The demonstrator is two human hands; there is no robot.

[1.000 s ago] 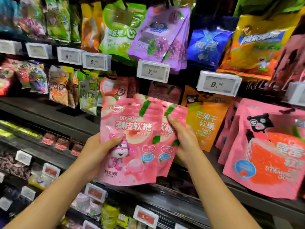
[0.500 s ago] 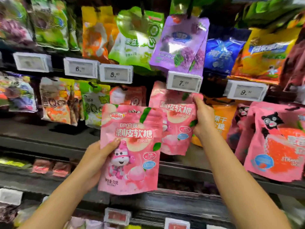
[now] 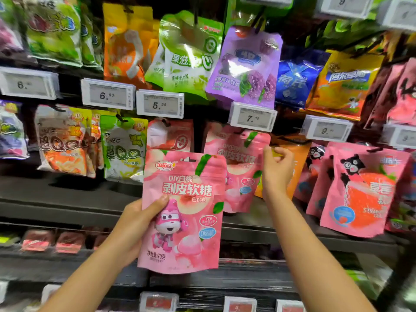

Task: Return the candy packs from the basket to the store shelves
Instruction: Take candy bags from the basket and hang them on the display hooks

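Held peach pack (image 3: 183, 210): sitting foremost, in front of the shelves, the left hand (image 3: 132, 224) gripping its left edge.
Hanging peach pack (image 3: 238, 167): hanging behind and to the right of the held pack, directly below the 7.00 price tag (image 3: 252, 118).
Right hand (image 3: 276, 170): hovering at the hanging pack's right edge, fingers (image 3: 267, 152) curling near its upper corner; contact cannot be told.
Mango pack (image 3: 297, 167): hanging behind the right hand.
Bear packs (image 3: 362, 192): hanging furthest right on the same row.
QQ packs (image 3: 121, 149): hanging left of the held pack.
Grape pack (image 3: 245, 66): hanging one row up, above the 7.00 tag.
Lower shelf (image 3: 67, 210): running beneath the hanging row.
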